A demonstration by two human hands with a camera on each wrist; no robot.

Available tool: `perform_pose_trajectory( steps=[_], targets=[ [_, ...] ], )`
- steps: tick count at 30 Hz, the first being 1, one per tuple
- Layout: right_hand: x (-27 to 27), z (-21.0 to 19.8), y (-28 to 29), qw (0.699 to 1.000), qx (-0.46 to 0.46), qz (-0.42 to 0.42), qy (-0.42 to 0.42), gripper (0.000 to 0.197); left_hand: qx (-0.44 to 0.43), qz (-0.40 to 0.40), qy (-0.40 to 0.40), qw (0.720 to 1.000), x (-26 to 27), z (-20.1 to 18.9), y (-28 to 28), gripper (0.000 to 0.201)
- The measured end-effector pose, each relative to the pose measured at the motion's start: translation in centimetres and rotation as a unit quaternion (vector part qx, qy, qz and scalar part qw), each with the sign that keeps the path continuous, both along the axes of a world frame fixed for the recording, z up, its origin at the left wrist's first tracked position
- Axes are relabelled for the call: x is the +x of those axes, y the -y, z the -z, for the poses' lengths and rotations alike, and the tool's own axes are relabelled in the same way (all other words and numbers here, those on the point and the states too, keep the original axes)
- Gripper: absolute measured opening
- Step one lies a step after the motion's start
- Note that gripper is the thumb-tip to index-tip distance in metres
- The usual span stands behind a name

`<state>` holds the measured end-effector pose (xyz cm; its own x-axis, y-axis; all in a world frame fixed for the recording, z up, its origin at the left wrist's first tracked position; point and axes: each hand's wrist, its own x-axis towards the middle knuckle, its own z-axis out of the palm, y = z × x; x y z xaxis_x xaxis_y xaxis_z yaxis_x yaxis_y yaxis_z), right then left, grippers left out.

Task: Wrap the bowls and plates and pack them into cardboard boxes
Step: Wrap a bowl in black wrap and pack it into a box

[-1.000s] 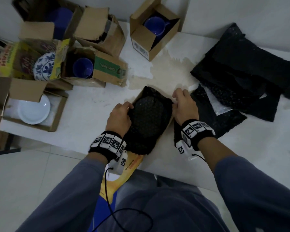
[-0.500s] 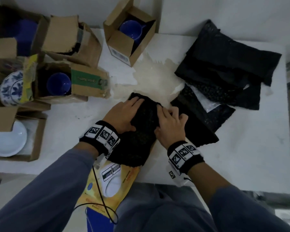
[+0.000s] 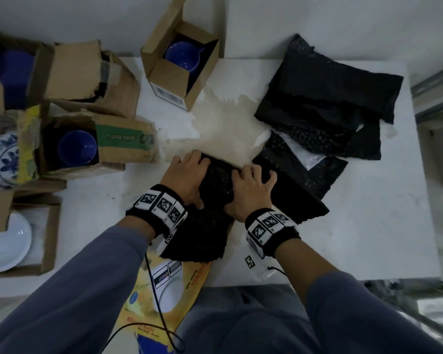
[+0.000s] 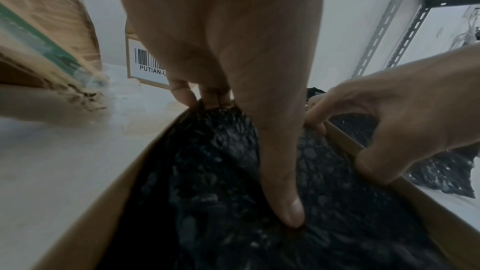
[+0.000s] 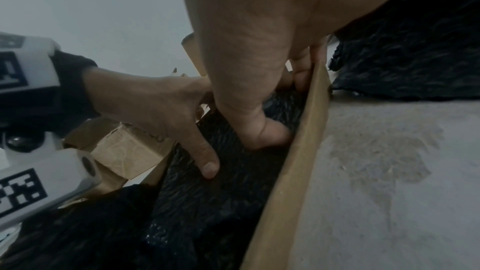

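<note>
A bundle wrapped in black bubble wrap point(image 3: 205, 233) lies in an open cardboard box point(image 3: 229, 229) at the table's near edge; what it wraps is hidden. My left hand point(image 3: 187, 177) lies flat on the bundle point(image 4: 221, 192), thumb pressing down and fingertips at the box's far wall point(image 4: 103, 192). My right hand point(image 3: 251, 190) arches over the bundle's right side. Its thumb point(image 5: 267, 134) and curled fingers dig into the wrap point(image 5: 221, 202) along the right wall point(image 5: 293, 171).
Open boxes at left and back hold blue bowls point(image 3: 77, 148) point(image 3: 182, 56), a blue-patterned plate point(image 3: 3, 159) and a white plate point(image 3: 5, 244). Loose black wrap sheets point(image 3: 327, 98) pile up at right. The box's yellow flap point(image 3: 169, 284) hangs over the table edge.
Both hands have come off the bundle's sides onto its top and now push the wrap down into the box. The head view has shifted right.
</note>
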<state>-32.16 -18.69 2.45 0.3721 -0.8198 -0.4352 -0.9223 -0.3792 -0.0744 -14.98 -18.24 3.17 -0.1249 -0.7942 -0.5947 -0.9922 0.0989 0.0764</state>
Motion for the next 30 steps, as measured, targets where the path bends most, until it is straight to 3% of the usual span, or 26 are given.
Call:
perform_pose_trajectory(
  steps=[6,12,20,23,27,30],
  targets=[
    [0.0,-0.5,-0.1,1.0,-0.022,-0.007,-0.011,0.072,-0.032,0.009,-0.006,0.999,0.1,-0.1,-0.1,0.109],
    [-0.4,-0.3,-1.6,0.998,-0.062,-0.006,0.008,0.088,-0.026,0.026,-0.013,0.999,0.2,0.3,-0.7,0.129],
    [0.2,-0.5,-0.5,0.999,0.007,-0.008,-0.038,0.099,0.009,0.016,0.014,1.0,-0.2,0.0,-0.2,0.132],
    [0.0,-0.9,-0.5,0.999,-0.005,-0.023,-0.036,0.09,0.004,0.003,-0.013,1.0,-0.2,-0.3,0.0,0.121],
    [-1.5,-0.9,-0.6,0.995,-0.065,-0.03,0.076,0.057,-0.125,-0.054,-0.138,0.981,0.7,-0.5,-2.1,0.084],
    [-1.9,-0.9,0.6,0.989,-0.038,-0.069,0.122,0.045,-0.149,-0.047,-0.157,0.975,0.2,-0.2,-5.1,0.065]
  ],
)
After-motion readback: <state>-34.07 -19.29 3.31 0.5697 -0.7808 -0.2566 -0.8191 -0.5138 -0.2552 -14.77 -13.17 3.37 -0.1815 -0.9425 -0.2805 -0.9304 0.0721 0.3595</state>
